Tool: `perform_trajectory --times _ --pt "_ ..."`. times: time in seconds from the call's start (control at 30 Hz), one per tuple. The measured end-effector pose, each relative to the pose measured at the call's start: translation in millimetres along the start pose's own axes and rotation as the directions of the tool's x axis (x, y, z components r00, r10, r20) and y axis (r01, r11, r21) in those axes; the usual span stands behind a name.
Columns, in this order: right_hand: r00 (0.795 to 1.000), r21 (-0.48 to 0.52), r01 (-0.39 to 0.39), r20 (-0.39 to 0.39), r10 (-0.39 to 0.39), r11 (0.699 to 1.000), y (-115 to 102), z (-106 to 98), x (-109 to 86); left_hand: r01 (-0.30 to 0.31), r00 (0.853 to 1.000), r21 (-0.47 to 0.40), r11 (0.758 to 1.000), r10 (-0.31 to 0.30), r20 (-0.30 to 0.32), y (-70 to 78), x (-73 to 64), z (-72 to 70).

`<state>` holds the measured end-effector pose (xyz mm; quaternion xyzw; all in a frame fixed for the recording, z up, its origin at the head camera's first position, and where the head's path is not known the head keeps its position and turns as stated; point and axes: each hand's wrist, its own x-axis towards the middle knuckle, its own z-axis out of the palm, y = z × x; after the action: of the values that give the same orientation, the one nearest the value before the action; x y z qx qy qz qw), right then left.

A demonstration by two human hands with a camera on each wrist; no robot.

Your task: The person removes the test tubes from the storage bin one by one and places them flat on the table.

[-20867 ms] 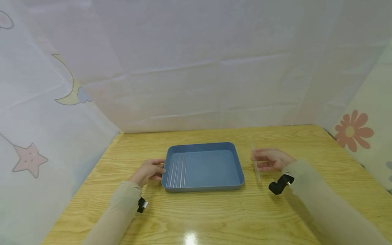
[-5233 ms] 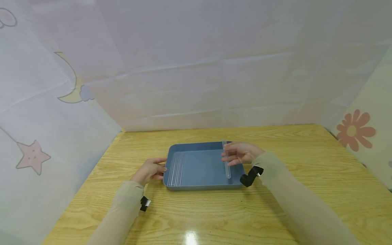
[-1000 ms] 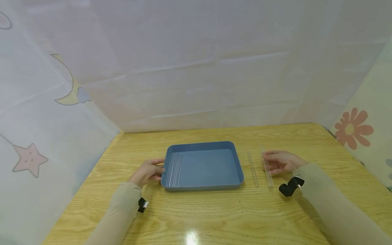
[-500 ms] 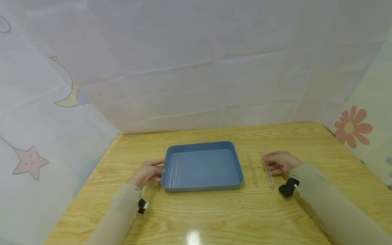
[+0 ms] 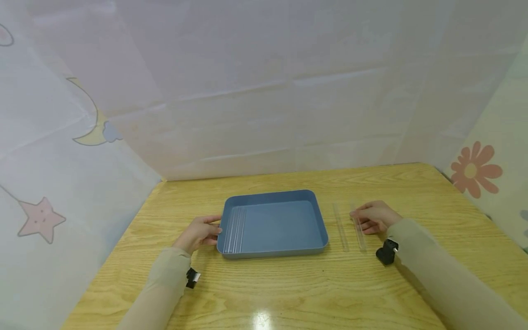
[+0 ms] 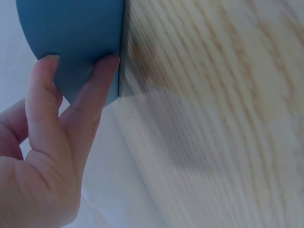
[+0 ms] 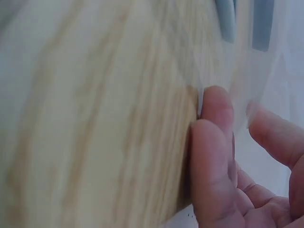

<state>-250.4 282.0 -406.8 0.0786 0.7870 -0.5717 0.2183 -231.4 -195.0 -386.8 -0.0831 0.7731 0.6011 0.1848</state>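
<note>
A shallow blue tray stands on the table, with several clear test tubes side by side along its left end. My left hand rests its fingertips against the tray's left outer wall; the left wrist view shows the fingers fairly straight on the blue wall. Right of the tray, my right hand pinches a clear test tube near its far part, between thumb and fingers. Another clear tube lies between that one and the tray, roughly parallel.
The wooden table extends around the tray. A pale cloth backdrop rises behind it, with side panels bearing a star and a flower. A black wrist-worn camera sits under the right wrist.
Since 5.2 s ago, the right hand has moved from above the tray to its right, where two tubes now are. Lately its tube shifted slightly left. The left hand stays put.
</note>
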Motion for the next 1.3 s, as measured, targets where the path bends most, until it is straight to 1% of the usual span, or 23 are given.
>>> perform_trajectory --times 0.13,0.3,0.5,0.57,0.83,1.0,1.13,1.3 --pt "1.000 -0.037 -0.006 -0.012 0.005 0.999 -0.7 0.2 1.1 -0.003 1.000 0.003 1.000 0.003 0.002 0.2 -0.5 0.1" --pt "1.000 -0.048 -0.019 -0.008 0.018 0.999 -1.4 0.7 1.0 -0.004 1.000 0.005 1.000 0.004 0.004 0.7 -2.1 0.3" --pt "1.000 -0.111 0.001 -0.012 -0.002 0.994 -1.9 2.0 -1.3 -0.003 1.000 0.016 1.000 0.003 -0.003 1.2 -3.4 1.0" --pt "1.000 -0.114 0.009 -0.006 -0.009 0.993 -1.6 2.2 -1.8 -0.002 1.000 0.023 1.000 0.002 -0.004 1.1 -3.7 1.1" --pt "1.000 -0.049 0.015 0.015 -0.015 0.999 3.4 -1.4 -2.7 0.001 1.000 0.027 1.000 0.000 -0.015 -0.7 -1.9 1.3" --pt "1.000 -0.015 -0.009 0.019 0.009 1.000 5.7 -8.5 -5.1 -0.007 1.000 0.020 1.000 0.007 -0.016 -2.3 -0.1 2.8" --pt "0.999 0.034 -0.040 0.029 0.039 0.999 2.6 -13.0 -6.1 -0.002 1.000 0.021 1.000 0.002 -0.018 -2.2 -0.3 2.5" --pt "0.998 0.096 -0.046 0.051 0.041 0.994 -3.7 -17.4 -5.1 0.001 1.000 0.019 1.000 -0.001 -0.022 -0.4 -0.7 1.2"
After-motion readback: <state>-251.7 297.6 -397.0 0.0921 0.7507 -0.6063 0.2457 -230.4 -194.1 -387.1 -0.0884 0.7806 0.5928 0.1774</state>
